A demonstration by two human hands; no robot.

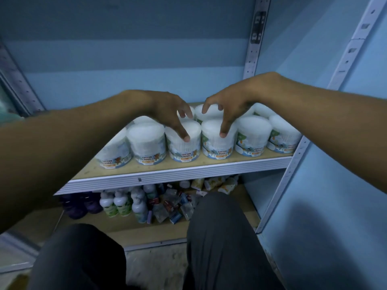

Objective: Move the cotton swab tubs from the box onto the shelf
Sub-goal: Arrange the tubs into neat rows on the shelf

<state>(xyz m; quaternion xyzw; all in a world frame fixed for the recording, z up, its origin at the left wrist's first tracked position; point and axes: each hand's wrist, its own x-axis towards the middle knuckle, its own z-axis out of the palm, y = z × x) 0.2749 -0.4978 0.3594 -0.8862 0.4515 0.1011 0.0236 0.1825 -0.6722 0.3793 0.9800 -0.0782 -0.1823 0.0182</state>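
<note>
Left hand [167, 110]: we are reaching it over the tubs, fingers spread and loosely bent, gripping nothing; its thumb tip is resting on the lid of the tub [183, 141] just left of middle.
Right hand [229, 106]: we are holding it beside the left, fingers spread and curved down, gripping nothing; its thumb tip is touching the lid of the next tub [217, 141] to the right.
Tubs: we are seeing a near row of six standing upright side by side on the shelf [171, 174], with more white lids showing in a far row behind.
Box: we are not seeing it here.
Lower shelf [117, 229]: bottles [117, 204] and small packets [173, 206] are sitting there.
Knees [219, 237]: ours, in dark trousers, are filling the near edge.
</note>
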